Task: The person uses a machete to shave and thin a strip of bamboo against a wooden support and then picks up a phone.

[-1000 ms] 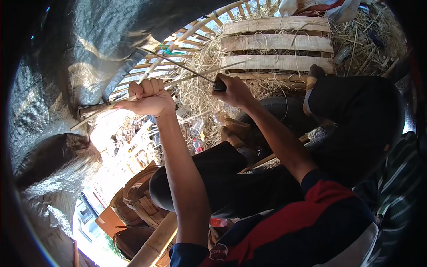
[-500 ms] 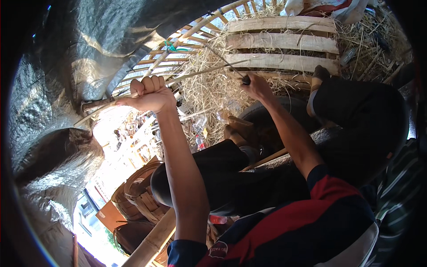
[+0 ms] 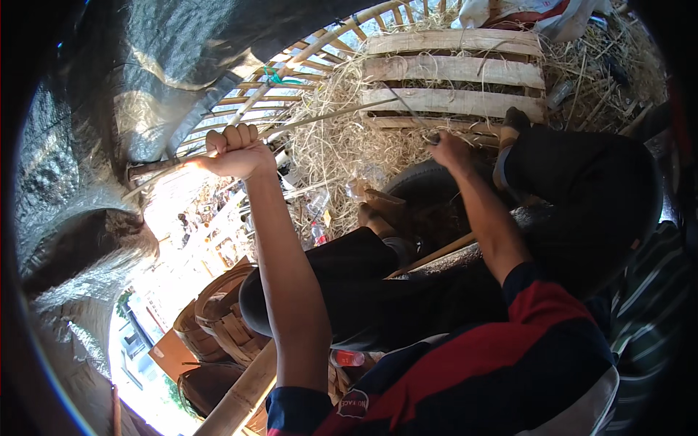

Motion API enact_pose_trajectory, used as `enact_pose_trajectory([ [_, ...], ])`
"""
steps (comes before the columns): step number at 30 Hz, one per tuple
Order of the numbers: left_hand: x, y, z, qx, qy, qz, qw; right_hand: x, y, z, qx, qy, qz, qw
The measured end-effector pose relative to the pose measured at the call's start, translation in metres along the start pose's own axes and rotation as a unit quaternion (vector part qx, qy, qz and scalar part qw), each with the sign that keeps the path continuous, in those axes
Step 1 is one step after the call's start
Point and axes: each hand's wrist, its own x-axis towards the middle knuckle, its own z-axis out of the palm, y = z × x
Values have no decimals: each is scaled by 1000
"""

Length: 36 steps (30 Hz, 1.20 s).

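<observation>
My left hand (image 3: 236, 152) is closed in a fist around a long, thin bamboo strip (image 3: 323, 118). The strip slants from the dark plastic sheeting at the left up to the wooden slats at the right. In my right hand (image 3: 452, 154) is a knife (image 3: 412, 109), gripped by its dark handle, with its narrow blade pointing up and left. The blade lies near the strip's far end; whether they touch I cannot tell. Loose pale shavings (image 3: 320, 149) are heaped below the strip.
A slatted wooden pallet (image 3: 451, 69) lies at the far side, beside a bamboo lattice (image 3: 291, 76). Near my feet is a black tire (image 3: 429, 185). Woven baskets (image 3: 233, 320) and a thick bamboo pole (image 3: 243, 392) are at lower left. Plastic sheeting (image 3: 80, 145) hangs at the left.
My right hand has moved to the right with the knife, drawing the blade toward the strip's far end. My left hand still grips the strip and has barely moved.
</observation>
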Motion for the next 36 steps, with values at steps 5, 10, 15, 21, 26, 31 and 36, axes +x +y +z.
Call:
enact_pose_trajectory([
  [5, 2, -5, 23, -7, 3, 15, 1000, -3, -60, -32, 54, -42, -52, 996],
  [10, 1, -1, 19, 29, 9, 18, 999, 1, -71, -43, 105, -77, -122, 984],
  [15, -1, -4, 10, -17, 21, 8, 1000, 3, 40, -4, 25, -17, 9, 1000],
  [21, -3, -1, 0, -8, 26, 20, 999, 2, 27, -11, -9, -45, 11, 999],
  [26, -7, -5, 1, -11, 68, 62, 996, -23, -40, -50, 89, -205, 85, 971],
  [31, -20, 1, 22, 27, 125, 45, 991, -43, -89, -38, 132, -112, -96, 980],
  [36, -19, 4, 1, 44, 145, 31, 988, -76, -144, -46, 179, -83, -187, 962],
])
